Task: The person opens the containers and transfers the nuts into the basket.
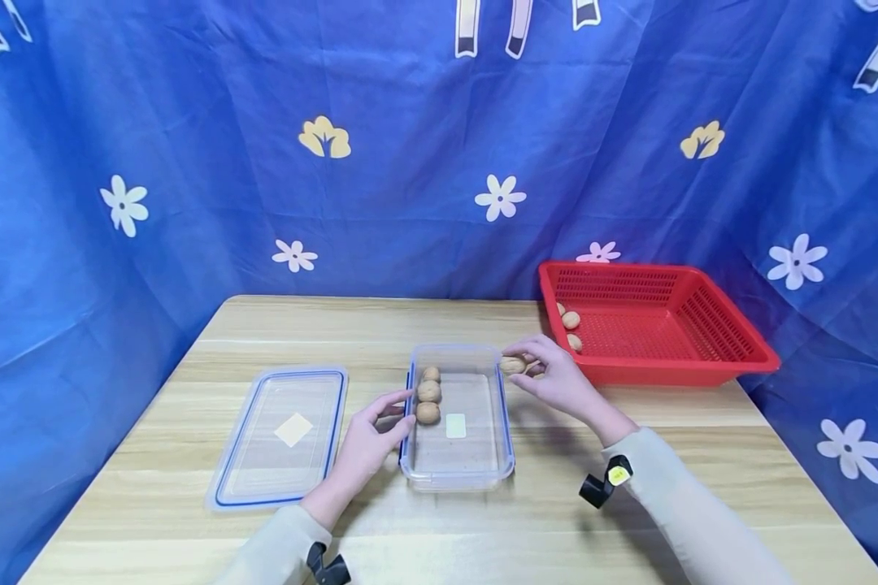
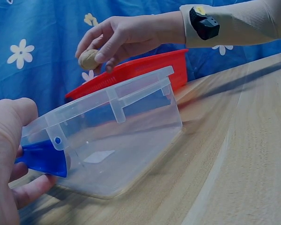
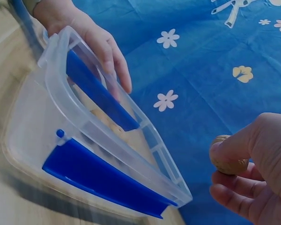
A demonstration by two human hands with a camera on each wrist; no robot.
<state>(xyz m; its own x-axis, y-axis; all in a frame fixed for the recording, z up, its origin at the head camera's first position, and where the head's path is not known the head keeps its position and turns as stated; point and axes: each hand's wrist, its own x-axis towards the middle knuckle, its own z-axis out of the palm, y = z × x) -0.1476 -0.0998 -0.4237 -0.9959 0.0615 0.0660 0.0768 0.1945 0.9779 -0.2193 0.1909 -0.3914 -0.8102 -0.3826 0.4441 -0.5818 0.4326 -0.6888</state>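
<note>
In the head view a clear plastic storage box [image 1: 471, 463] with blue side latches stands on the table. Three walnuts [image 1: 428, 392] lie in a row along its left inner wall. My left hand [image 1: 366, 447] holds the box's left side, its digits around the rim and the blue latch [image 2: 44, 158]. Just past the right rim, my right hand [image 1: 552, 378] pinches a walnut [image 3: 225, 157] between thumb and fingers. In the left wrist view this walnut [image 2: 88, 60] is raised above the level of the box's rim.
A red plastic basket [image 1: 673, 370] stands at the back right, with several walnuts [image 1: 571, 320] at its left end. Left of the box lies a clear lid [image 1: 263, 455] with a blue seal. A blue patterned curtain [image 1: 410, 227] hangs behind the wooden table [image 1: 556, 528].
</note>
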